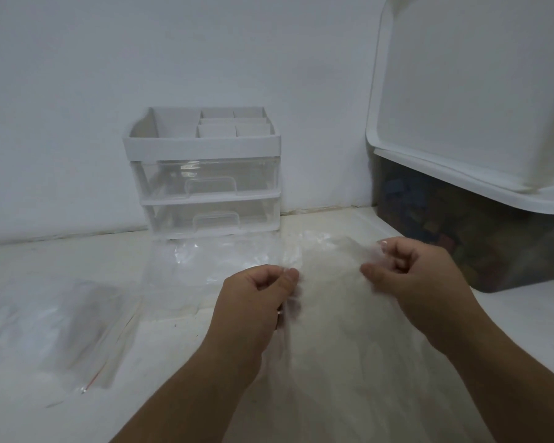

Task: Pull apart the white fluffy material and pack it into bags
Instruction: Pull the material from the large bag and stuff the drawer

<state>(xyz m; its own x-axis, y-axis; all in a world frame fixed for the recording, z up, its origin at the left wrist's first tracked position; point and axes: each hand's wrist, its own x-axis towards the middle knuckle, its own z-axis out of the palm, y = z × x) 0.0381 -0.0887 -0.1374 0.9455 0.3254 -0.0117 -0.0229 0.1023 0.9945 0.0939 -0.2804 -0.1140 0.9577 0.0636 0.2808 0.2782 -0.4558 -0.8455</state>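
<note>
- Between the wrists and up to the fingers, fluff [333, 314] spreads as a thin web, with its stretch running left to right.
- Left hand [256, 292] pinches its left edge and right hand [413, 276] pinches its right edge, slightly farther off. A pull apart would go sideways.
- Off to the left, a zip bag [61, 330] lies flat on the table [173, 362], nearer the left hand.
- Beyond the hands lies a clear bag [205, 263], then drawers [202, 174] by the wall.

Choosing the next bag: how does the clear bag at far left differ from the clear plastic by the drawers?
The small clear zip bag with a red seal line lies flat; the larger clear plastic bag is crumpled and shows no red line. Both are transparent, on the white table.
</note>
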